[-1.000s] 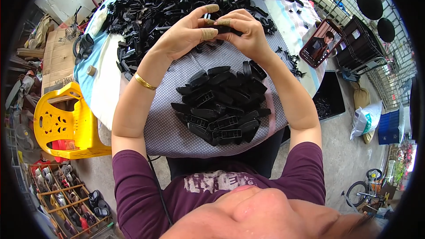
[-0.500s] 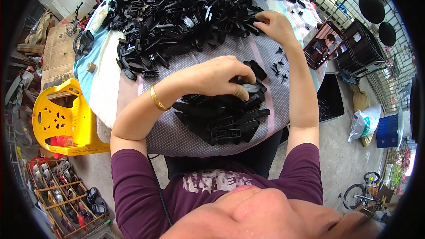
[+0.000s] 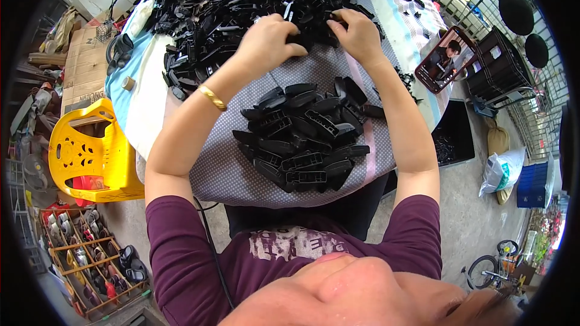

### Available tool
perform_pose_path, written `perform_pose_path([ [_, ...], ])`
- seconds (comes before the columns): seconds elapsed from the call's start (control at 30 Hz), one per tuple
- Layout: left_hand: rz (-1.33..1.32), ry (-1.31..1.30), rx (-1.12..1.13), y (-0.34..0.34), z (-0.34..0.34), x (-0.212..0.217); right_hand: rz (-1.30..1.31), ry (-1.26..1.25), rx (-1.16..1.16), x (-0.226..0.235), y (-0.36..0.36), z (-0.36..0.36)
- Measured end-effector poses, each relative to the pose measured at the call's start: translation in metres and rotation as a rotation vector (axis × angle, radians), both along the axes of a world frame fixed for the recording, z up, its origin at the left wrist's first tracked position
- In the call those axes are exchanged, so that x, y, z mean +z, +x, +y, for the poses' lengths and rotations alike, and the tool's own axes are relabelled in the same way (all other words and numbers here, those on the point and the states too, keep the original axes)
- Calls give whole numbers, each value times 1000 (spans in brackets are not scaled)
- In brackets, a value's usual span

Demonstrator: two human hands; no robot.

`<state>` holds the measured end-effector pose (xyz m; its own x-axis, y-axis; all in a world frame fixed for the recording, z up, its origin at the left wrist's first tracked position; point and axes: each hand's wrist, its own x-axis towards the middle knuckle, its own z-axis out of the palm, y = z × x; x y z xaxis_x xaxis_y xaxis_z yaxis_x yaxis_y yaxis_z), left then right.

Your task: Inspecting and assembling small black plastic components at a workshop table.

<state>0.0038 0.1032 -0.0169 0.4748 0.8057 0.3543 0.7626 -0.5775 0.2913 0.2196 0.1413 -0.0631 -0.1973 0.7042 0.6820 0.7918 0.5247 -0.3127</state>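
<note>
A large loose heap of black plastic parts (image 3: 241, 6) is spread over the upper middle of the frame, on a table covered with a dotted cloth (image 3: 223, 169). Both hands are placed at its near edge. The left hand (image 3: 266, 39) is curled over the parts, fingers bent and pressed together, seemingly gripping some. The right hand (image 3: 359, 33) is laid just beside it, fingertips pinching a black part. Below them, at the centre of the frame, a neater pile of similar parts (image 3: 302, 139) is stacked. The step in hand seems to be the picking of fresh pieces. A firm grip on single parts is called for next. A phone (image 3: 444, 60) is seen at the right.
</note>
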Motion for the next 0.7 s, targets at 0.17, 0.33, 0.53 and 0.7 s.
perform_pose_path([
  [0.17,82,199,-11,25,7,-37,154,70,32,9,-8,-7],
  [0.33,-348,28,-96,28,-7,-19,369,63,219,22,-15,-17],
  [0.53,-378,-109,-30,-3,-15,-6,291,-42,498,35,-36,-43],
  [0.7,-762,-410,-167,-21,-12,-13,496,-345,550,34,-44,-50],
])
